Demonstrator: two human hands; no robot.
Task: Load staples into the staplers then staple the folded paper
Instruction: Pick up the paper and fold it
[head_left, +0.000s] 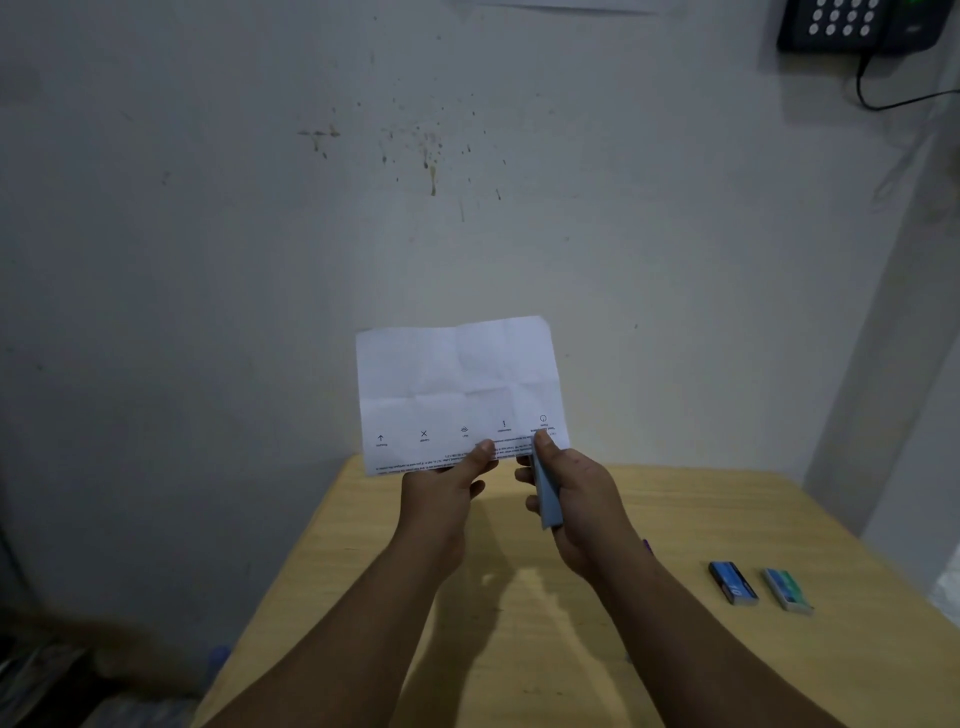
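Here's the paper (460, 387), 1 creased white sheet with small print along its bottom edge, held up in the air above the far end of the table (675, 525). The left hand (447, 480) pinches that bottom edge, thumb on the printed face, fingers curled behind it. Just beside that pinch, the right hand (576, 499) is wrapped round 1 slim grey-blue stapler (546, 493), thumb pressed on top, its nose right up at the same edge. Whether the sheet already sits inside the mouth, I can't tell; the thumb hides it.

So by my reading we're at the stapling step, with loading seemingly done for this stapler. The next move calls for the edge to be seated fully in the mouth, the left pinch keeping the layers together, then a firm squeeze from the right.

Well away from the grip, down on the table off the right forearm, lie 2 small staple boxes side by side: 1 blue box (732, 582) and 1 green box (787, 590). Only 1 stapler shows here.
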